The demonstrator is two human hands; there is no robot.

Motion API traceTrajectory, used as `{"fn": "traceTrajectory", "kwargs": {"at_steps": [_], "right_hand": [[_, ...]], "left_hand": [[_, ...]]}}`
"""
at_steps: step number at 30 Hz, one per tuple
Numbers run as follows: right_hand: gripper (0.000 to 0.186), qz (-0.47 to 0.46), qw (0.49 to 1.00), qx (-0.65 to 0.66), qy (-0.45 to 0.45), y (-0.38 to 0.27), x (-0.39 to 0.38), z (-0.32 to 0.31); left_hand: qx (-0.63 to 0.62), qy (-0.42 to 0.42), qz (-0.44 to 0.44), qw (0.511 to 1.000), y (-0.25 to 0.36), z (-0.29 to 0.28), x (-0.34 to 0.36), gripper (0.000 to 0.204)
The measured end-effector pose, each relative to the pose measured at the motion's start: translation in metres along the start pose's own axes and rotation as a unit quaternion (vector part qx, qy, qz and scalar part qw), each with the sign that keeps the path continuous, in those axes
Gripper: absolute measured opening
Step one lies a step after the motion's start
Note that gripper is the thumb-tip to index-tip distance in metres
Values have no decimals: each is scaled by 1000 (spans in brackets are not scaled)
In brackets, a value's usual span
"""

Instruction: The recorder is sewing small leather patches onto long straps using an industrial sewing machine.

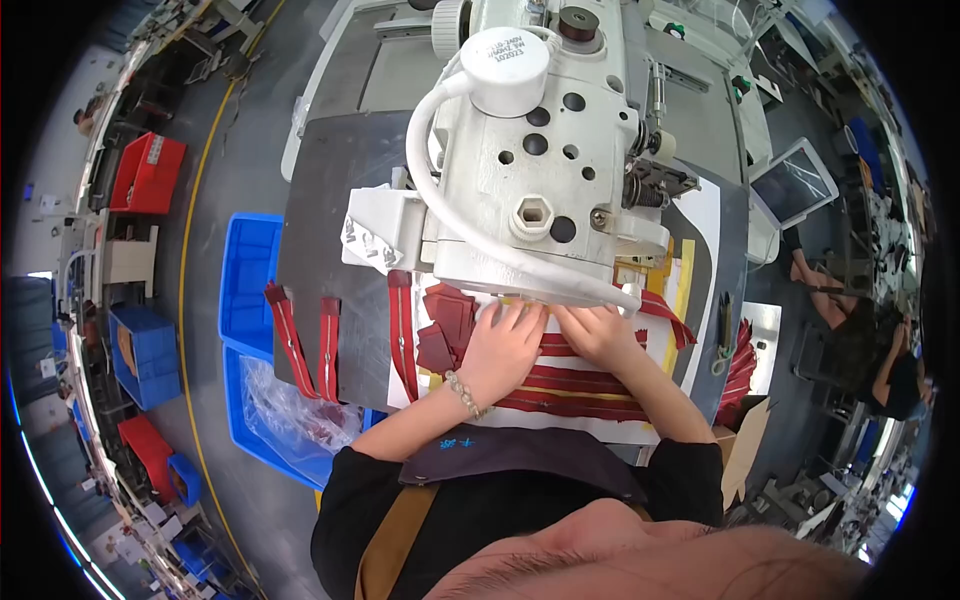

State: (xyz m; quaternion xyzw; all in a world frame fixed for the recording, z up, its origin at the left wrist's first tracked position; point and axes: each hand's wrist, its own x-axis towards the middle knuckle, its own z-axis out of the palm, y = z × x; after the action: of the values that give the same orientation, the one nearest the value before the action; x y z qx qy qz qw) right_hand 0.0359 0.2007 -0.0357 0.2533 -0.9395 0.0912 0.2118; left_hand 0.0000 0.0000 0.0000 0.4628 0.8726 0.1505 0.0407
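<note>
My left hand (503, 345) lies with its fingers stretched and apart at the front edge of the white sewing machine head (520, 190). My right hand (597, 332) reaches to the same spot from the other side, fingers extended. Their fingertips nearly meet, partly hidden under the machine. Beneath and in front of the hands run dark red zipper strips (580, 382) on a white sheet. Small dark red fabric pieces (450, 318) are piled beside my left hand. What lies directly under the fingertips is hidden.
More red zipper strips (329, 345) lie at the table's left. Blue bins (250, 290) stand beyond that edge, one with clear plastic. On the right are scissors (722, 345), a bundle of red strips (740, 370), a cardboard box (748, 450) and a screen (793, 187).
</note>
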Motion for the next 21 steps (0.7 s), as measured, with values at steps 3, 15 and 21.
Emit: {"fn": "traceTrajectory", "kwargs": {"at_steps": [3, 15, 21], "right_hand": [[31, 11, 1000, 29, 5, -15, 11, -1], [34, 159, 983, 96, -5, -42, 14, 0], [34, 167, 985, 32, -30, -40, 15, -4]], "left_hand": [[4, 6, 4, 1000, -3, 0, 1, 49], [-52, 43, 55, 996, -27, -2, -2, 45], [-65, 125, 8, 990, -57, -14, 0, 23]]}}
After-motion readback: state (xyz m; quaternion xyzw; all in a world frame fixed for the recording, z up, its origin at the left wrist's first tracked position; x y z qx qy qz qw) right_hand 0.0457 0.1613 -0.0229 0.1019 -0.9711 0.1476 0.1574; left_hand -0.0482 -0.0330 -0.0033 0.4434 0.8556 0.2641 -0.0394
